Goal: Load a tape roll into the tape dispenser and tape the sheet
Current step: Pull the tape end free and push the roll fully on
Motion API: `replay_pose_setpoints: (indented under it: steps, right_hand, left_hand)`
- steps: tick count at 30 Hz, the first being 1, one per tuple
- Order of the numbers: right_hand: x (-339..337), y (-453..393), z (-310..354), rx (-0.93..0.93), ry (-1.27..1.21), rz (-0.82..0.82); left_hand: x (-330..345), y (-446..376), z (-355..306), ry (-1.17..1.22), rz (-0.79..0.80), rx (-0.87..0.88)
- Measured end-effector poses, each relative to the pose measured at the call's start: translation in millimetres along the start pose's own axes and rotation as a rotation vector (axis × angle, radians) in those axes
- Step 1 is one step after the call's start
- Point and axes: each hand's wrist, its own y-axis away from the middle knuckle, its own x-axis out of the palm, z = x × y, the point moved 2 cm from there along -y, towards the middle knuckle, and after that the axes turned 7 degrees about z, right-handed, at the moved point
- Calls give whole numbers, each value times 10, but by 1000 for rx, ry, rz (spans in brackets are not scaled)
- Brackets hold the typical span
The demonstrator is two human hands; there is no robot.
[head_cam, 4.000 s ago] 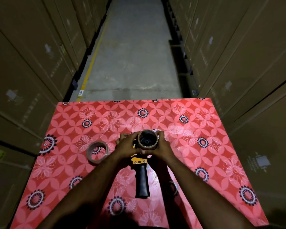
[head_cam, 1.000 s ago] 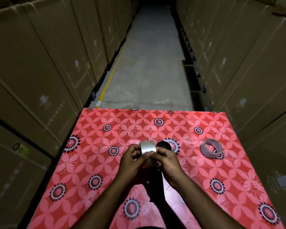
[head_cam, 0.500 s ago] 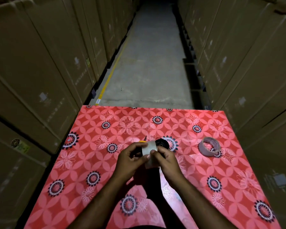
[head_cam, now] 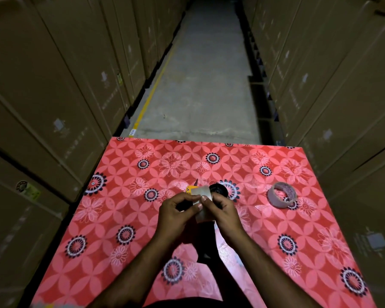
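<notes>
A clear tape roll (head_cam: 201, 192) is pinched between both hands, its loose strip hanging toward the person, likely so the end can be threaded. The left hand (head_cam: 176, 213) closes thumb and fingers on the roll's near edge; the right hand (head_cam: 222, 210) grips the strip. Just behind the hands lies the tape dispenser (head_cam: 218, 189), its black hub bare and its handle hidden under the wrists. A spent tape core (head_cam: 281, 195) rests well right of the hands on the red floral sheet (head_cam: 125, 218) covering the worktop.
</notes>
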Motion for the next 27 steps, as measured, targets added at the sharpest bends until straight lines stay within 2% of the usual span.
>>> replay_pose_setpoints:
  steps: [5, 10, 14, 23, 27]
  right_hand:
    - [-19, -13, -36, 0, 21, -4]
    - [-15, 13, -47, -8, 54, 40]
    - [-14, 19, -41, 3, 69, 50]
    - [35, 37, -29, 2, 85, 97]
    - [13, 54, -68, 19, 70, 105]
  left_hand:
    - [18, -29, 19, -63, -10, 4]
    - [-19, -37, -13, -309, -80, 91]
    - [-37, -55, -65, -297, -5, 153]
    - [-16, -20, 63, -408, -136, 159]
    - [-36, -24, 85, -385, -123, 126]
